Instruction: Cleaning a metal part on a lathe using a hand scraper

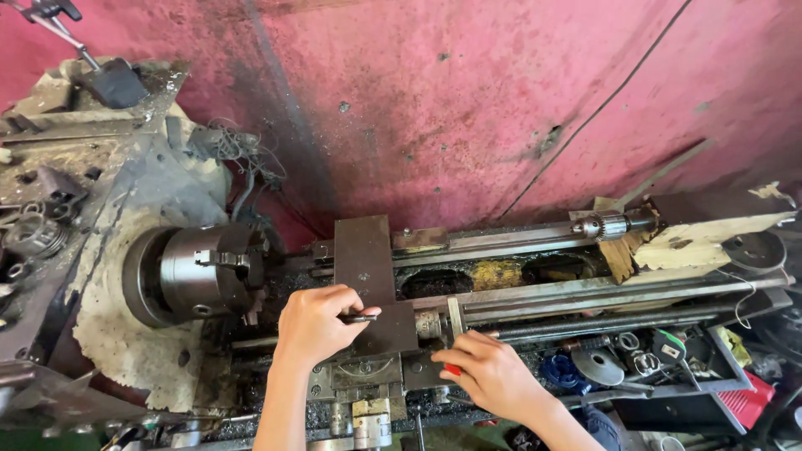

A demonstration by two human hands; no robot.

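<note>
Under my hands sits the lathe carriage (368, 276). My left hand (313, 321) is clenched on a thin dark rod (361, 318); I'd keep it level and steady. My right hand (489, 372) pinches a small red-tipped tool (452, 368) at the carriage's front. Right of that hand, a tray (668, 388) holds discs, rings and oddments.

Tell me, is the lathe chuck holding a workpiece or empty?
Empty: the chuck shows only its bare jaws, with nothing sticking out toward the left hand.
</note>
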